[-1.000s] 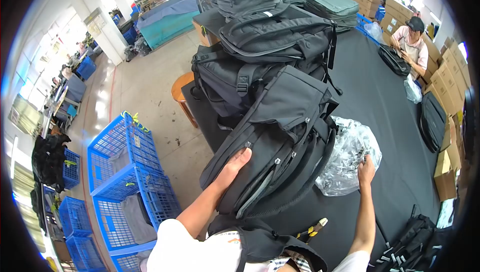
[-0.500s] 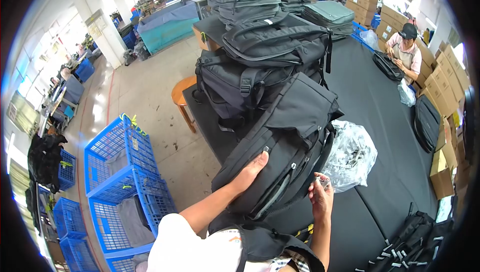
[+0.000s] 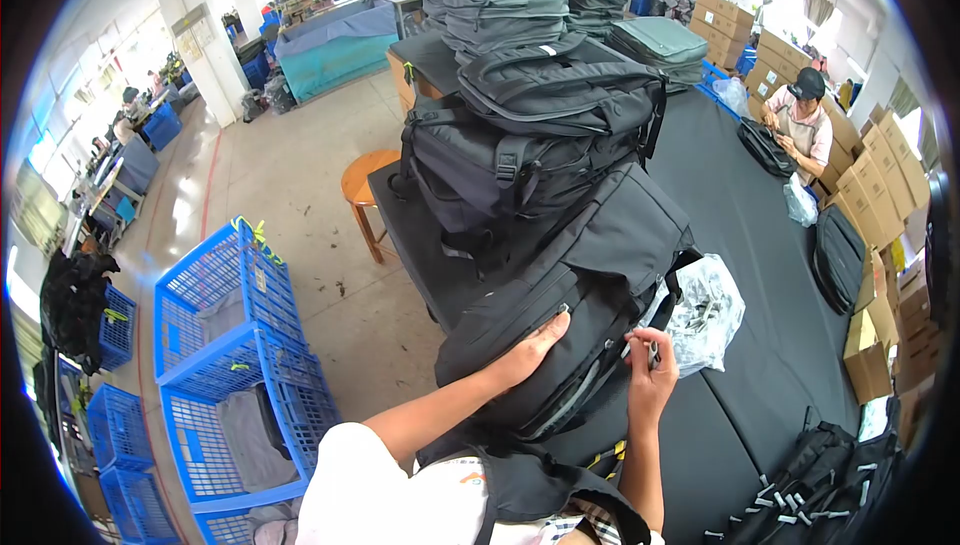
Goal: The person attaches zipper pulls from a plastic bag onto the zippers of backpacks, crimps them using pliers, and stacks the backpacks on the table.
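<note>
"Where's the left hand [image 3: 536, 350]?"

"Centre of the frame, laid open along the black backpack [image 3: 625, 230], probably steadying its slanted bulk."

"And the right hand [image 3: 652, 380]?"

"Just right of centre, fingertips pinching 1 small metallic piece [image 3: 653, 351] (a zip pull, perhaps) beside the backpack. The plastic bag [image 3: 718, 313] sits close, presumably for easy reach."

"Anything unclear?"

"The piece's shape; the bag's left edge is hidden."

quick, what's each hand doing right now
Left hand: open, flat on the black backpack.
Right hand: nearly closed, pinching a small metallic piece.
</note>
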The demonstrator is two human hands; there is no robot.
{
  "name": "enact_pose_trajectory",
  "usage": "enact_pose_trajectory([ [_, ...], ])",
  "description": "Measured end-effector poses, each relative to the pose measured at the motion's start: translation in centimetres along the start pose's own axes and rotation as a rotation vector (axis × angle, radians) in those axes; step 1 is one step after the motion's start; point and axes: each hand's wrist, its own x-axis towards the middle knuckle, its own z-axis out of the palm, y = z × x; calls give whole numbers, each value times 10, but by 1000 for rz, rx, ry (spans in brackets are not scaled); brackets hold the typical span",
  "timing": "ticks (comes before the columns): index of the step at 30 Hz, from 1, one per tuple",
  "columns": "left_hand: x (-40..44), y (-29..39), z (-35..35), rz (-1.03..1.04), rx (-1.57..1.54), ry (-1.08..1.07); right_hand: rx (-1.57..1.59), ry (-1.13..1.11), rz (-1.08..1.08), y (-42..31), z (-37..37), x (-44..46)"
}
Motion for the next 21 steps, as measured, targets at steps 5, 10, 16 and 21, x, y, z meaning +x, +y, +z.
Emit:
enact_pose_trajectory([
  [5, 1, -2, 1, 100, 24, -54, -421, -2, -363, -28, 12, 9],
  [10, 9, 1, -8, 14, 72, 124, -153, 22, -177, -6, 4, -7],
  [16, 6, 8, 2, -47, 124, 171, -94, 100, 51, 3, -15, -18],
  [21, 6, -2, 11, -51, 108, 158, -286, 107, -62, -6, -14, -8],
])
